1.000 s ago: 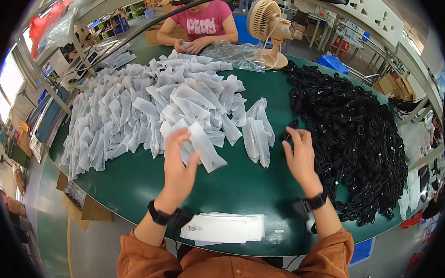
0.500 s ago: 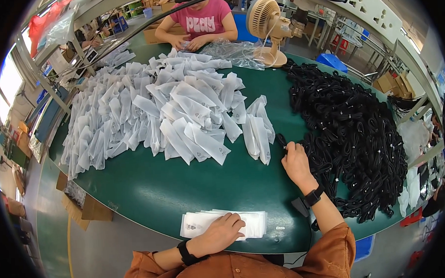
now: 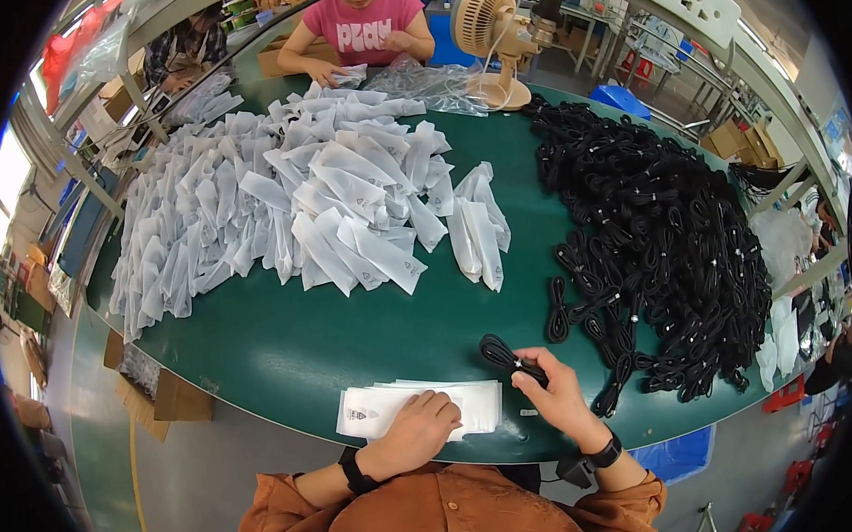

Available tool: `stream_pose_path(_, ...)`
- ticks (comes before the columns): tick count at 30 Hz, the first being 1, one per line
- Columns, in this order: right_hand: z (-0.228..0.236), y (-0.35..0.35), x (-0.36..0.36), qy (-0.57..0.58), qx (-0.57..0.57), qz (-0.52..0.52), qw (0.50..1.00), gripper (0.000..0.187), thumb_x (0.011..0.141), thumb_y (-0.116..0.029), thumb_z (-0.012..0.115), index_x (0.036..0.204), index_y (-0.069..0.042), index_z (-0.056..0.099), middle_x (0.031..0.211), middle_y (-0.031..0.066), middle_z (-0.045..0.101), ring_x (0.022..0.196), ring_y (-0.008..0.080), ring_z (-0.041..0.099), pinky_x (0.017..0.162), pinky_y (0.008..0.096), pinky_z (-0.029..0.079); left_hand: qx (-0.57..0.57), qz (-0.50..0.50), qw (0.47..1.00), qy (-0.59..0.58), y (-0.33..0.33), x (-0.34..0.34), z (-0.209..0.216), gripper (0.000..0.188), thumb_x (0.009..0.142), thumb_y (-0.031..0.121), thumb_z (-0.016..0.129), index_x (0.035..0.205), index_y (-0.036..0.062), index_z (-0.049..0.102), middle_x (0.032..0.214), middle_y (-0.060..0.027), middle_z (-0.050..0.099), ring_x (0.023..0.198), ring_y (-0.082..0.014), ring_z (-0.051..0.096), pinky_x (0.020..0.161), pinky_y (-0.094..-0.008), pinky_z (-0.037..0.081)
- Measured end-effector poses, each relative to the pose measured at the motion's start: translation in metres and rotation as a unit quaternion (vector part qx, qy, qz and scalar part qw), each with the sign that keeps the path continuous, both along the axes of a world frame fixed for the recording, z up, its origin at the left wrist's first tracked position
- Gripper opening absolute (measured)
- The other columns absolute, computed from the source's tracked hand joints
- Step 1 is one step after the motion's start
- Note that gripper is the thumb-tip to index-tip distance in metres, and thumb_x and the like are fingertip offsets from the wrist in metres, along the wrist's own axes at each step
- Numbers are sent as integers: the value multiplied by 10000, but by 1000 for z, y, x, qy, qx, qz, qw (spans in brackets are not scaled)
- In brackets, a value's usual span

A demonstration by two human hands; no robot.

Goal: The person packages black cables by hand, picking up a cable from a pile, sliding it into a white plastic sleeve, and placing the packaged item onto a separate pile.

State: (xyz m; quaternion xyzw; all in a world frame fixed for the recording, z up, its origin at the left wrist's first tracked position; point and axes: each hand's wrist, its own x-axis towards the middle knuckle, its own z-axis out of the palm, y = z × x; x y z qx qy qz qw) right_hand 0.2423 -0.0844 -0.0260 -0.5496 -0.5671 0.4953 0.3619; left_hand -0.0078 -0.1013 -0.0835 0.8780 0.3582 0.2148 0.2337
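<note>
My right hand (image 3: 559, 394) grips a coiled black cable (image 3: 513, 359) with a tie round its middle. The coil is held above the green table (image 3: 289, 365), right of a stack of flat white translucent bags (image 3: 473, 402). On that stack rests my left hand (image 3: 420, 427), its fingers bent and close together over the top bag; the fingertips' undersides and thumb are hidden. A big heap of similar black cables (image 3: 669, 248) lies on the right. At the left and middle, a heap of white bags (image 3: 226, 193) looks filled.
Two or three filled bags (image 3: 478, 231) lie apart beside the heap. Across the table sits a person in a pink top (image 3: 373, 29), near clear plastic (image 3: 429, 86) and a beige fan (image 3: 489, 39). A cardboard box (image 3: 180, 398) stands below the table's left edge.
My right hand has come back from the cable heap toward me and now holds a coiled cable. My left hand stays on the bag stack. The view has shifted slightly.
</note>
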Motion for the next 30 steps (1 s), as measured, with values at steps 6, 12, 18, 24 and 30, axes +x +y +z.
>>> stream_pose_path(6, -11, -48, 0, -82, 69, -28, 994, 294, 933, -111, 690, 1200, -5, 625, 953, 124, 697, 801, 188, 663, 739, 299, 524, 38, 16, 998, -46, -10, 3, 7, 100, 816, 26, 695, 872, 30, 612, 885, -112, 592, 843, -314, 583, 762, -403, 501)
stream_pose_path(12, -10, -56, -8, -108, 152, -28, 982, 287, 910, -84, 699, 1180, -5, 643, 998, 166, 682, 850, 292, 675, 746, 329, 533, -32, 31, 993, -109, -3, 2, 12, 86, 841, 7, 657, 867, 7, 575, 872, -147, 576, 824, -340, 573, 756, -426, 482)
stream_pose_path(18, 12, -59, -5, -126, 186, -4, 974, 305, 883, -40, 706, 1180, -4, 645, 937, 158, 658, 806, 313, 655, 706, 350, 522, -113, 86, 980, -142, -4, 2, 36, 88, 848, -9, 653, 890, 4, 577, 856, -155, 584, 820, -354, 583, 733, -436, 476)
stream_pose_path(24, 23, -28, 0, -149, 205, 35, 967, 315, 863, -22, 716, 1173, -10, 664, 924, 143, 668, 777, 267, 650, 698, 325, 513, -33, 105, 984, -138, 21, 10, 54, 106, 834, -53, 664, 887, -6, 585, 861, -137, 590, 802, -335, 593, 693, -409, 486)
stream_pose_path(30, 20, -29, -5, -142, 222, 48, 964, 330, 855, -32, 730, 1179, -17, 667, 899, 145, 656, 758, 280, 638, 677, 336, 512, 42, 89, 993, -70, 20, 8, 48, 132, 816, -51, 694, 881, -7, 588, 879, -135, 601, 799, -331, 599, 688, -401, 489)
